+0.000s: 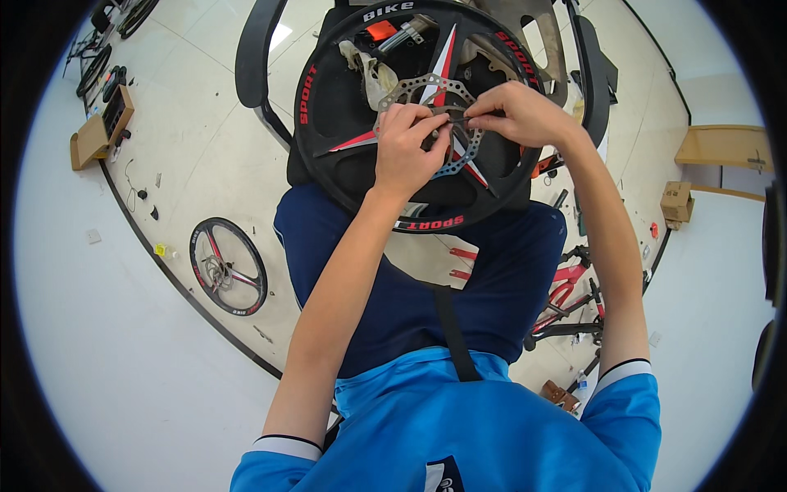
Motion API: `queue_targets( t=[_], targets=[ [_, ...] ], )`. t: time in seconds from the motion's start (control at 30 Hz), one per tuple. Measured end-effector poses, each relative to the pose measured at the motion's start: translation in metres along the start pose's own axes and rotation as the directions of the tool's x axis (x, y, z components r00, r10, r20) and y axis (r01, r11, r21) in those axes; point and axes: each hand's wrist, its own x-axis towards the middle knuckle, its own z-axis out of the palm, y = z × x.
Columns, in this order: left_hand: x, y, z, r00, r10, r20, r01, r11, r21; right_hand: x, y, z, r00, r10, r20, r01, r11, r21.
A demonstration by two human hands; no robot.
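A black bicycle wheel (307, 139) with red and white accents on its spokes lies flat in front of me, above my knees on a chair. At its middle sits a perforated metal disc brake rotor (414, 85). My left hand (408, 152) rests over the rotor's left side, thumb and fingers closed together near the hub. From the right, my right hand (520, 116) reaches in with fingertips pinched by the hub. A small dark thin piece (459, 120) spans the gap between both hands' fingertips; its kind is too small to make out.
Chair armrests (250, 61) flank the wheel. Through its openings show an orange item (380, 30), a metal cylinder (402, 38) and crumpled whitish plastic (375, 79). A second wheel (261, 271) lies on the floor left; a red bicycle frame (566, 287) lies right. An opened cardboard box (88, 143) stands far left.
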Motion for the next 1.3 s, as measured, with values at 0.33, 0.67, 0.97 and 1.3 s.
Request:
queue_targets(
  t=[0.33,0.67,0.97,1.3],
  targets=[
    [0.0,0.001,0.002,1.0,-0.014,-0.013,0.014,1.0,-0.021,0.003,0.0,-0.002,1.0,0.005,0.011,-0.004,0.996,-0.091],
    [-0.002,0.0,0.001,1.0,-0.006,-0.001,0.006,1.0,0.012,-0.032,-0.021,0.072,0.902,0.208,-0.379,-0.08,0.942,0.327],
    [-0.002,-0.003,-0.001,1.0,-0.008,0.021,0.008,1.0,0.0,-0.014,-0.061,0.149,0.639,0.687,-0.346,0.014,0.439,0.899],
    [0.001,0.002,0.0,0.999,-0.018,-0.03,0.018,1.0,-0.004,-0.021,-0.048,0.107,0.578,0.463,-0.673,0.218,0.707,0.673]
  ],
)
